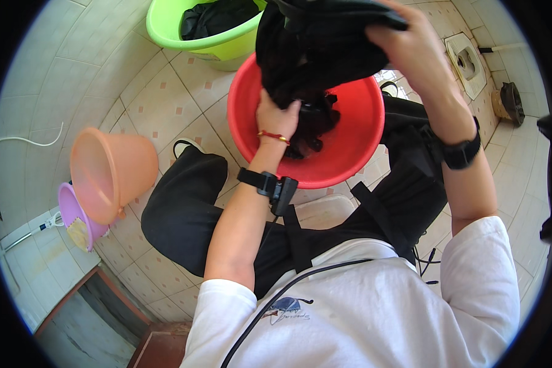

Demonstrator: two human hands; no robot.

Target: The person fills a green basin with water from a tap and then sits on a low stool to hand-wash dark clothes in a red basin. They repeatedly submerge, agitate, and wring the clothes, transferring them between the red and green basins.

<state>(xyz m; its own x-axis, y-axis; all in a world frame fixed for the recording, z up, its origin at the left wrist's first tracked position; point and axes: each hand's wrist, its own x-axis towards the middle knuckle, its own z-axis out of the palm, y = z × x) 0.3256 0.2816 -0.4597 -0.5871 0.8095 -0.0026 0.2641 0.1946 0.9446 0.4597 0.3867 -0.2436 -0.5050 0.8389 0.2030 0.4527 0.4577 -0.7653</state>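
Observation:
A dark, wet-looking garment (322, 55) is stretched upward from a red plastic basin (365, 138) that stands on the floor between my knees. My right hand (407, 43), slightly blurred, grips the garment's raised upper edge beyond the basin's right rim. Lower down, inside the basin, my left hand (278, 117) holds the same dark cloth with the thumb on the near side; its fingers are mostly hidden in the folds. More bunched black fabric (306, 138) lies at the basin's bottom beneath the hands.
A lime-green tub (202, 43) with black cloth (218, 18) inside stands at the far left. On the left, an orange bucket (133, 165) lies tipped beside a purple basin (92, 225). A squat toilet (467, 64) is at the far right. Cables (425, 262) hang by my right hip.

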